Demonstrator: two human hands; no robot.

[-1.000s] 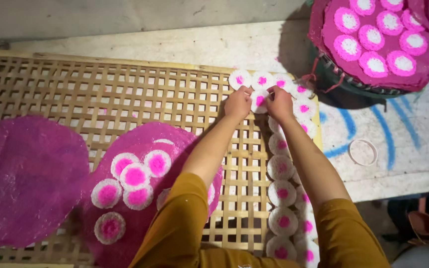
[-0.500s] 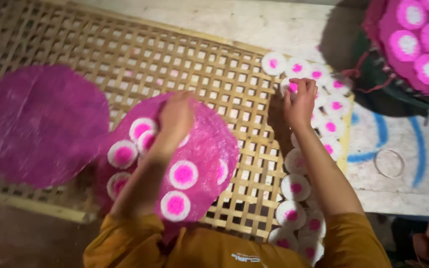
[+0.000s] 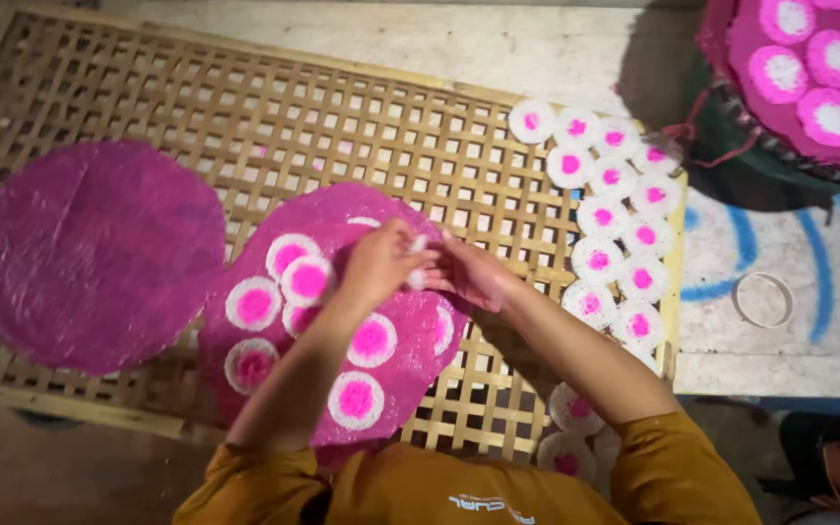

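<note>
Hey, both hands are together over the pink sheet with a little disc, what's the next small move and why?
Probably carry the small white disc pinched between left hand and right hand over to the rows of discs at the bamboo rack's right edge. More discs lie on the pink sheet.

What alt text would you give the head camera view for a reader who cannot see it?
A person's left hand and right hand meet over a round pink sheet, pinching a small white disc between them. More white discs with pink centres lie in rows along the right edge of a bamboo lattice tray; a bare pink sheet lies to the left.
</note>
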